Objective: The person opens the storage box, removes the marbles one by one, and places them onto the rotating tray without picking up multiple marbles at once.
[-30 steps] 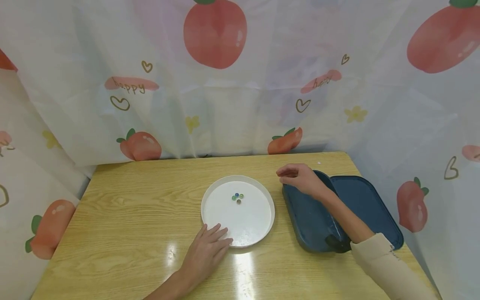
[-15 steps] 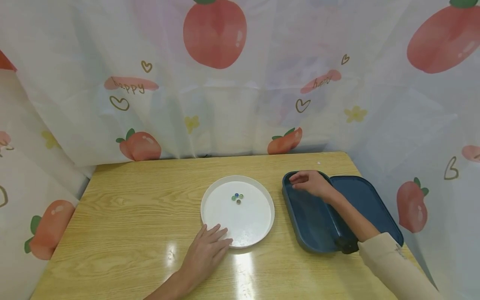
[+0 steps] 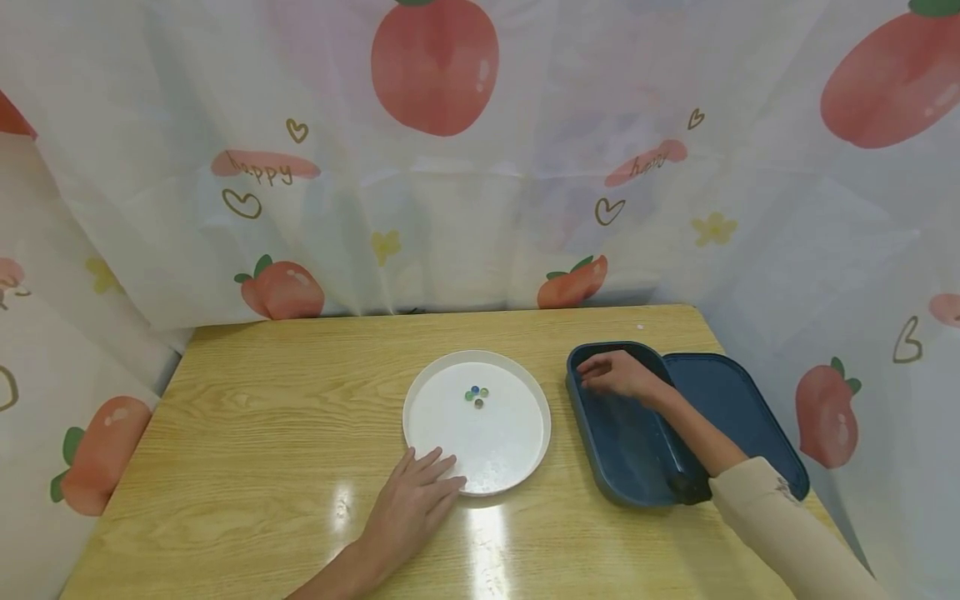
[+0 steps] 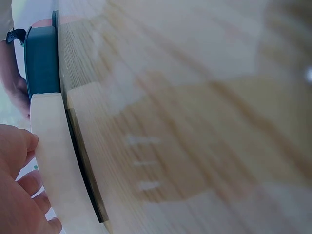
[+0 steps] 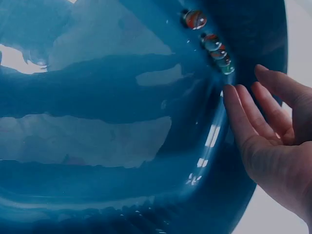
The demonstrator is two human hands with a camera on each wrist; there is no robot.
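My left hand (image 3: 412, 504) rests on the near left rim of a round white tray (image 3: 450, 454), its fingers spread over the edge. Several glass marbles (image 3: 479, 403) lie grouped on the tray, past the fingertips. My right hand (image 3: 621, 374) reaches into the far end of a deep dark blue tub (image 3: 630, 467). The right wrist view shows several marbles (image 5: 212, 42) in a row along the tub's inner wall, some with red swirls. The fingers and thumb of my right hand are loosely bent, close to the nearest marble, with nothing between them.
A flat dark blue lid (image 3: 738, 408) lies right of the tub, partly under my right forearm. Everything stands on a wooden table (image 3: 262, 433). A printed white curtain (image 3: 480, 208) hangs behind the table's back edge and at both sides.
My right hand has moved right and down from beside the tub's far left rim to inside the tub. My left hand and the marbles on the tray have stayed put.
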